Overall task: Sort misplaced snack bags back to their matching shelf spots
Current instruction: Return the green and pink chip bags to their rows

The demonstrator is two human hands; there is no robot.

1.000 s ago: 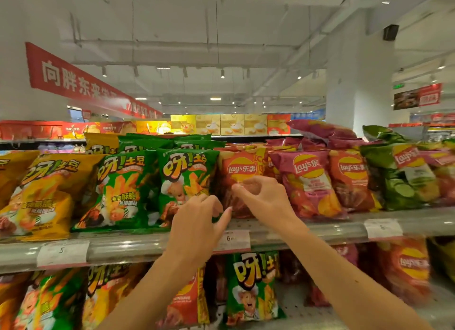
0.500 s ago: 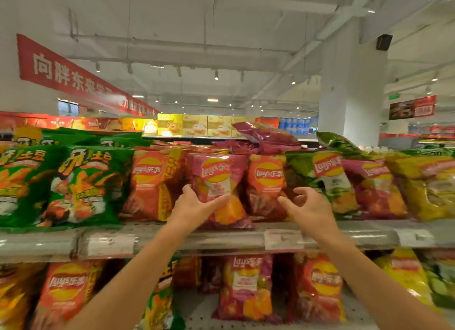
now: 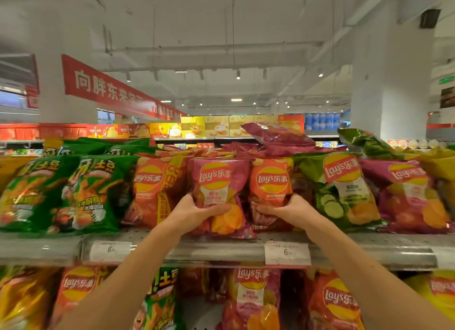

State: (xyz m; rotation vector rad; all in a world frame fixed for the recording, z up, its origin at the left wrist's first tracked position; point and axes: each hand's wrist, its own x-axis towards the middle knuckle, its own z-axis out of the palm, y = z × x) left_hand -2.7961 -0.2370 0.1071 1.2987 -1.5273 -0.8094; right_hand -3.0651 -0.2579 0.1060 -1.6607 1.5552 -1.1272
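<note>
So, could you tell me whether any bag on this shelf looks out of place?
Yes. The pink bag in the left hand stands between two orange bags; the right hand grips the right one. A green bag splits orange from another pink bag.

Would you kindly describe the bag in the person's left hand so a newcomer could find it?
Find the grey metal upper shelf with white price tags. At its middle, the left hand grips a glossy magenta-pink Lay's crisp bag. Unlike the orange-red bags on either side, it is pink.
</note>
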